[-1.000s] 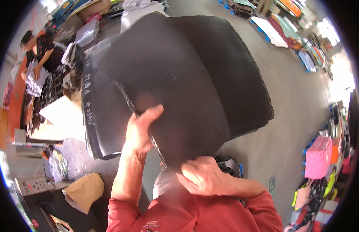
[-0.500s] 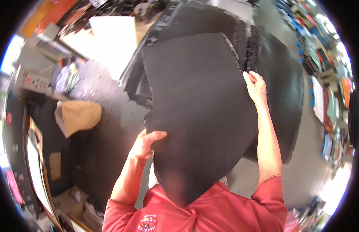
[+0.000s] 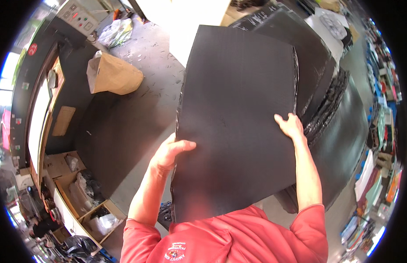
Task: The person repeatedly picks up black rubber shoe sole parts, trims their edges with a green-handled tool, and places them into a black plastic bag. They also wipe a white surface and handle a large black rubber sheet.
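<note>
A large black sheet (image 3: 238,109) with ragged side edges spans the space in front of my red shirt. My left hand (image 3: 170,151) grips its left edge, thumb lying on top and the fingers hidden beneath. At the right edge, my right hand (image 3: 292,126) holds the sheet with its thumb on the upper face; the other fingers wrap over the rim. Behind and to the right lie stacks of similar black sheets (image 3: 344,127), with rough, torn-looking edges. The sheet covers part of these stacks.
At left stands a dark machine with a control panel (image 3: 78,18). A brown paper sack (image 3: 115,75) is on the scrap-strewn floor, near a clear plastic bag (image 3: 115,33). Wooden bins (image 3: 85,193) sit lower left. A white board (image 3: 179,26) is at the back; shelves of goods line the right.
My view has swung left, so the machine and bins show more fully. The black sheet has turned straighter, and my right hand sits lower along its right edge.
</note>
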### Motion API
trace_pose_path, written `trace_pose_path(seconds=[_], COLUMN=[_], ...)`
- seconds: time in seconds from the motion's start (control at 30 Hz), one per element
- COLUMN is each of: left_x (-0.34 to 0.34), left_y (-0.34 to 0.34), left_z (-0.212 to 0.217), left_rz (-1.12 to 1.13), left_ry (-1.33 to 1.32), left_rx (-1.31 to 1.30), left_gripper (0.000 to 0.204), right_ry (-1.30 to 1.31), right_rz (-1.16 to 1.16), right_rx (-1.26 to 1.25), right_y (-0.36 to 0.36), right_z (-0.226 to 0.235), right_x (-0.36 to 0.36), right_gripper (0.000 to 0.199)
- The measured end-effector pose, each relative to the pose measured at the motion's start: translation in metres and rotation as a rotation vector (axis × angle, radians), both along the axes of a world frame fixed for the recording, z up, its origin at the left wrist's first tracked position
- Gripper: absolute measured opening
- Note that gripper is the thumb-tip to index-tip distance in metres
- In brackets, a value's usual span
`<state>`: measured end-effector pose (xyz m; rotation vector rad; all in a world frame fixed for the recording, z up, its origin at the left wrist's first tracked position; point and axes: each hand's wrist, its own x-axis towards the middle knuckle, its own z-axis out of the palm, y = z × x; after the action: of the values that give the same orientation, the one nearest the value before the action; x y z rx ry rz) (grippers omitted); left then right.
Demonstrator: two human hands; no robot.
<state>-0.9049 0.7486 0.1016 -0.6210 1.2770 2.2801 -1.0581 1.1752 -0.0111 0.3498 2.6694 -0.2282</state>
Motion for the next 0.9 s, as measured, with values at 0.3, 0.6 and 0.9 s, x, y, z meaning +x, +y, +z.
trace_pose_path(seconds=[0.3,0.6,0.9], left_x=[0.11,0.274,0.382], left_y=[-0.145,-0.323,-0.466], left_z=[0.013,0.009,0.031], left_rz=[0.078,0.536,1.159], left_ry=[-0.119,0.107,0.124], left_rx=[-0.145,0.153,0.082], left_gripper=[0.059,0.061,0.04], right_ry=[-0.077,-0.82,-0.686], right_rz=[-0.337,-0.851,-0.104], right_rx=[-0.508,-1.24,-0.983], right_y=[-0.072,-0.349,-0.642], right_z=[-0.048,0.033,0.036], right_x=[0.098,0.195,0.07], right_gripper=[0.072,0.046,0.029])
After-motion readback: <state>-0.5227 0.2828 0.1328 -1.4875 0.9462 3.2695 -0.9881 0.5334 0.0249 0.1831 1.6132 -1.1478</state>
